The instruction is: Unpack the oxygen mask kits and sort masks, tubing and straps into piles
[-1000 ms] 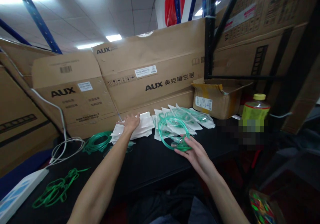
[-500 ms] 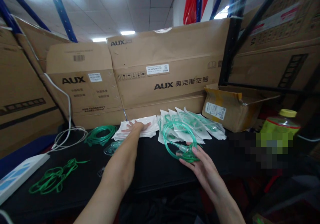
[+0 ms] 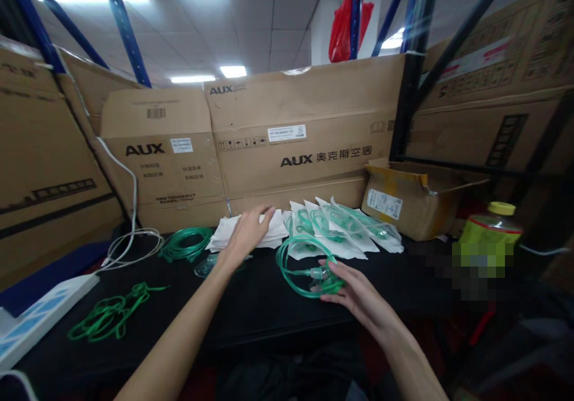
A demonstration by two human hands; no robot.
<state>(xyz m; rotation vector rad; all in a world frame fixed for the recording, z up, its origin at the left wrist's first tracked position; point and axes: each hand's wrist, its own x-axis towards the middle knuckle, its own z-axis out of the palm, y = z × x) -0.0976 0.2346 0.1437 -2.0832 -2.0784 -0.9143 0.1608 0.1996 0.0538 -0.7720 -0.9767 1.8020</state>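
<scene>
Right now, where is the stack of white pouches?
In the head view, the stack lies left of centre on the black table, partly hidden by the left hand, beside pouches of green tubing.

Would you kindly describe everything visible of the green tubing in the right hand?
The green tubing, glossy and translucent, looks like soft plastic. It is wound in loose loops, with a clear connector-like piece among them. The right hand holds their right side; they spread leftward, in front of the white-backed packets. Whether they touch the black table is unclear.
</scene>
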